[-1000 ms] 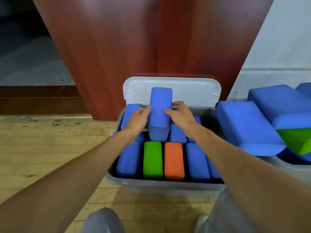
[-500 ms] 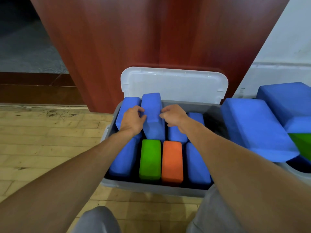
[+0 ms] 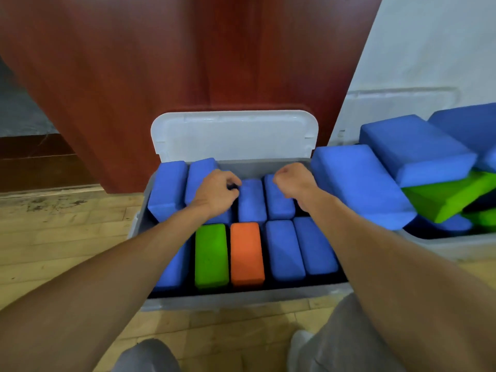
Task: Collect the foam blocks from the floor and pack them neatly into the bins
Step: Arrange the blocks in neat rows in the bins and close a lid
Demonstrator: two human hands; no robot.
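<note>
Looking down from my head, I see the grey bin [image 3: 241, 299] on the wooden floor [image 3: 53, 237], framed by my two bare forearms.

My left hand [image 3: 214, 193] lies on the second blue block [image 3: 200, 174] of the back row. Its fingers curl over the block's right edge, toward the gap beside the third blue block [image 3: 251, 204]. I cannot tell whether they grip that edge or only rest there. My right hand [image 3: 294, 181] is a loose fist, knuckles up, over the far end of the fourth blue block [image 3: 279, 205]; I see nothing in it. The leftmost blue block [image 3: 167, 191] of that row sits higher than the third and fourth, close against the bin's left wall.

The front row is packed side by side. A near blue block [image 3: 171, 272] is half hidden under my left forearm. Next to it come the green block [image 3: 210, 256], the orange block [image 3: 247, 253] and two more blue blocks [image 3: 284, 251].

The white lid [image 3: 233, 135] stands upright behind the bin, against a red-brown wooden panel [image 3: 188, 63].

To the right a second bin [image 3: 451, 248] holds a loose heap. A large blue block [image 3: 357, 186] tilts over its left rim, just beside my right wrist. Another blue block [image 3: 413, 149] lies above it, and a tilted green block [image 3: 451, 197] is wedged beneath that one. A white wall [image 3: 429, 49] rises behind.

At the bottom edge are my knees in grey trousers [image 3: 349, 342] and a white shoe [image 3: 298, 342].
</note>
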